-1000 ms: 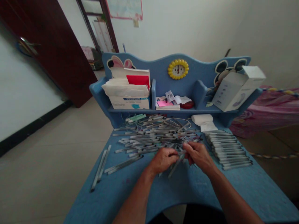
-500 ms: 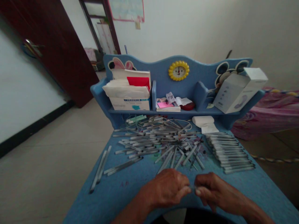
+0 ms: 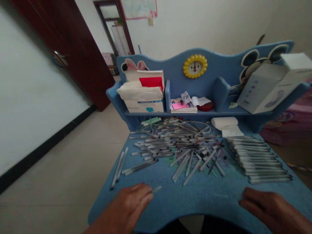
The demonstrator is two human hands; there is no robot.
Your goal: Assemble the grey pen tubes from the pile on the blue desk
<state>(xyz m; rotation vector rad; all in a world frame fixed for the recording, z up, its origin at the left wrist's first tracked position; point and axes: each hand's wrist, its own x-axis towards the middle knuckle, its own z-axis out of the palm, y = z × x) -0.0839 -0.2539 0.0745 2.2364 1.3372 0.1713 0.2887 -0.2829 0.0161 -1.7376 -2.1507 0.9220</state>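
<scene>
My left hand (image 3: 133,203) is closed round a pen (image 3: 156,189), whose pale, blurred end sticks out past the fingers over the blue desk's front left. Far to its right, my right hand (image 3: 270,208) hovers near the front right edge, its fingers pressed together; whether something small is between them is hidden. A loose heap of grey pens (image 3: 180,143) covers the desk's middle. Beside it on the right lies a neat row of similar pens (image 3: 260,159). Two pens (image 3: 119,169) rest at the left edge.
The blue desk (image 3: 202,198) has a back shelf with a box of papers (image 3: 145,105), a small stack of papers (image 3: 184,110) and a tilted white box (image 3: 263,89). A yellow clock (image 3: 195,66) hangs above. A white paper roll (image 3: 224,123) lies below the shelf.
My hands, which were together at the front middle, have moved apart, the left one to the left with the pen and the right one to the right. The view has shifted slightly.
</scene>
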